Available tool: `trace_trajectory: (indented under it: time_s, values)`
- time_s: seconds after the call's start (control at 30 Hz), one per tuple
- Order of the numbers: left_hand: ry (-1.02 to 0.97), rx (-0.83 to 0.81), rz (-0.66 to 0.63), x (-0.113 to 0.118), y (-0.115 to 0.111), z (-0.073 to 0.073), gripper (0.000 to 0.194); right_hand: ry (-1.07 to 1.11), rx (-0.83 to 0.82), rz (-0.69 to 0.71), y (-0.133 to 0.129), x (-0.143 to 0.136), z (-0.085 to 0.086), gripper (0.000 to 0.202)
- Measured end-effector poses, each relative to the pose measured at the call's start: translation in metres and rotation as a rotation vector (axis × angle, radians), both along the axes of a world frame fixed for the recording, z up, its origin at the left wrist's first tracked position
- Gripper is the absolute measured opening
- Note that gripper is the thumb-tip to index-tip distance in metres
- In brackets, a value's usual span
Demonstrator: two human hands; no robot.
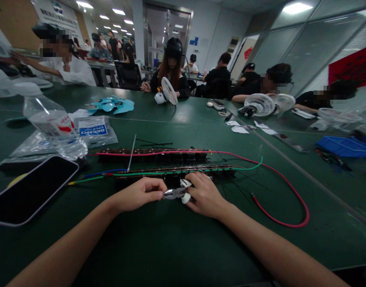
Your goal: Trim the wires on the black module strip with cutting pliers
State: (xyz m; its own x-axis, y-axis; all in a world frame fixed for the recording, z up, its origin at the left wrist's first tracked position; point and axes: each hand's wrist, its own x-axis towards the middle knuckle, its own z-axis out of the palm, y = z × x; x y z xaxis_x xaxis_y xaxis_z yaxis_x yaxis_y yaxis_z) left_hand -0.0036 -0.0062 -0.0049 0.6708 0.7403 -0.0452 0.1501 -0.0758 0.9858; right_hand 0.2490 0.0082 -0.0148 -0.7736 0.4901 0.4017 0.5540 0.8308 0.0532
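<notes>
My right hand (pixel 203 194) is wrapped round the white-gripped handles of a small pair of pliers (pixel 173 193), whose metal jaws point left. My left hand (pixel 142 193) is closed in a pinch right at the jaw tips; what lies between its fingers is too small to make out. Just beyond both hands lies a long black strip (pixel 221 170) with a green wire (pixel 159 172) running along it. Behind that is a second black strip (pixel 183 156), with a red cable (pixel 302 215) that loops round to the right. A pale cable tie (pixel 131 153) stands up from the nearer strip.
On the left are a phone (pixel 33 191), a water bottle (pixel 51 123) and a plastic bag (pixel 102 133). Blue fan blades (pixel 113 104) lie farther back. Across the green table people sit with white fans (pixel 169 91). A blue tray (pixel 344 146) is at right.
</notes>
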Motion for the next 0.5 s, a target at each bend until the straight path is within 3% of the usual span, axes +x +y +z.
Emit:
trace_trajectory:
  time_s: [0.5]
  values:
    - [0.02,-0.005,0.05,0.0015,-0.0014,-0.0017,0.009,0.011,-0.016,-0.014,-0.0039,-0.0009,0.0034,0.017]
